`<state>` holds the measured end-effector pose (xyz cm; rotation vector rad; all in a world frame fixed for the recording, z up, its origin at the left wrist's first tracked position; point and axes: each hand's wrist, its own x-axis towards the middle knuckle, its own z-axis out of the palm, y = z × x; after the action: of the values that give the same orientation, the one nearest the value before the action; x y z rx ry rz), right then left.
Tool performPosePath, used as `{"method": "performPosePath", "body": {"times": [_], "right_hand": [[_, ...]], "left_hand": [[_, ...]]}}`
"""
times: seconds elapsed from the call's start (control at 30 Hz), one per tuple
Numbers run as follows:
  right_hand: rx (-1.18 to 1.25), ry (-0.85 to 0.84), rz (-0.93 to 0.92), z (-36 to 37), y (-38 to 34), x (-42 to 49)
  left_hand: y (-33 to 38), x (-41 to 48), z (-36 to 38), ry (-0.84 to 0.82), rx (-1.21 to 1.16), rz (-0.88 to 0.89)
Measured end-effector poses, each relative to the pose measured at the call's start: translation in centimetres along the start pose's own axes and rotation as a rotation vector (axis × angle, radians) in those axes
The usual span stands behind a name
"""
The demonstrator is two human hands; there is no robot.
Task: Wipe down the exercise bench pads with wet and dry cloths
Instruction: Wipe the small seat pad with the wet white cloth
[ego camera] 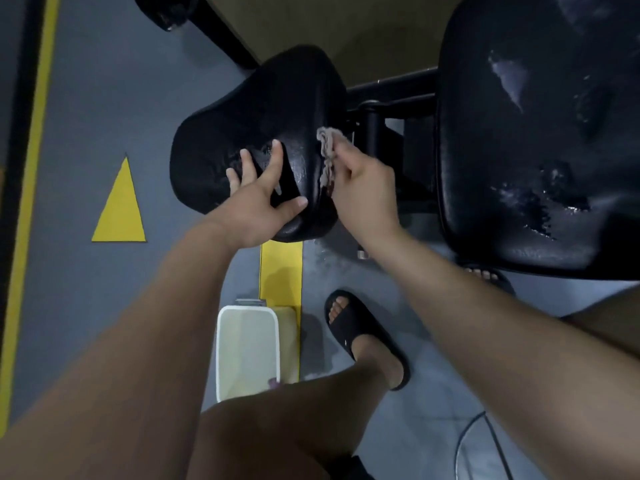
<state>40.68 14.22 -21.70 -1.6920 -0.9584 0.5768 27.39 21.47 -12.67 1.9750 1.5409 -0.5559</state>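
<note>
Left hand point(258, 199) lies spread flat, steadying the small seat pad point(277, 98), while right hand point(363, 188) clutches the grey cloth point(329, 147) at the pad's right edge; best to wipe in overlapping strokes, edges included.

The grey floor point(104, 98) under you carries the bench point(519, 150); from its seat pad point(263, 98) you see a yellow triangle point(119, 206) at 8 o'clock, a white tub point(247, 351) at 6 o'clock overlapping a yellow stripe point(281, 268), your black sandal point(360, 334) at 5 o'clock
</note>
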Motion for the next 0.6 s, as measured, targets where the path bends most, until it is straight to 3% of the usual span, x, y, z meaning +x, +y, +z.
{"method": "performPosePath", "body": {"times": [0.23,0.43,0.6], "right_hand": [[-0.034,0.04,0.021,1.3,0.1,-7.4],[-0.098,0.029,0.058,0.9,1.1,-0.8],[-0.15,0.061,0.065,1.5,0.4,-5.5]], "left_hand": [[0.9,0.4,0.4,0.031,-0.029,-0.042],[1.3,0.0,0.3,0.039,-0.035,-0.043],[1.2,0.1,0.3,0.042,-0.04,-0.03]]}}
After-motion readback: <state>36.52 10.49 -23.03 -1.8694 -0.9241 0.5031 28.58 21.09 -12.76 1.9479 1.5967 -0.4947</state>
